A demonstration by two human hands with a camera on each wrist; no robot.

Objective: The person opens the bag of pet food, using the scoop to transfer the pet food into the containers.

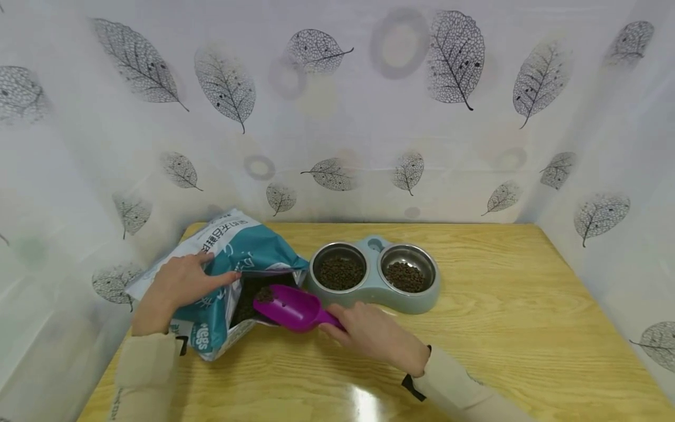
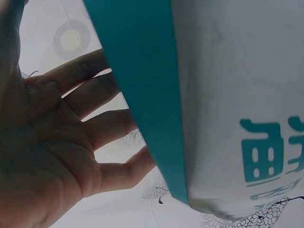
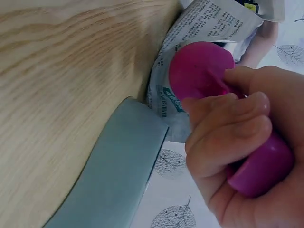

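A teal and white bag [image 1: 258, 246] of pet food lies on its side at the table's left, its mouth facing the right hand. Spread across its upper side is my left hand [image 1: 181, 287]; the left wrist view shows the fingers [image 2: 102, 126] extended along the bag's teal strip [image 2: 147, 95]. My right hand [image 1: 377, 334] grips the handle of a purple scoop [image 1: 297, 310], fingers curled round it in the right wrist view. The scoop's front end reaches into the bag's mouth, with some brown kibble [image 1: 265, 294] at its tip. Dark kibble shows inside the bag.
Just right of the bag stands a pale blue double feeder [image 1: 372, 293]. Its two metal bowls hold brown kibble, a left pile [image 1: 340, 274] and a right pile [image 1: 405, 276]. Leaf-printed sheeting [image 1: 364, 135] rises behind and beside the wooden table [image 1: 506, 328].
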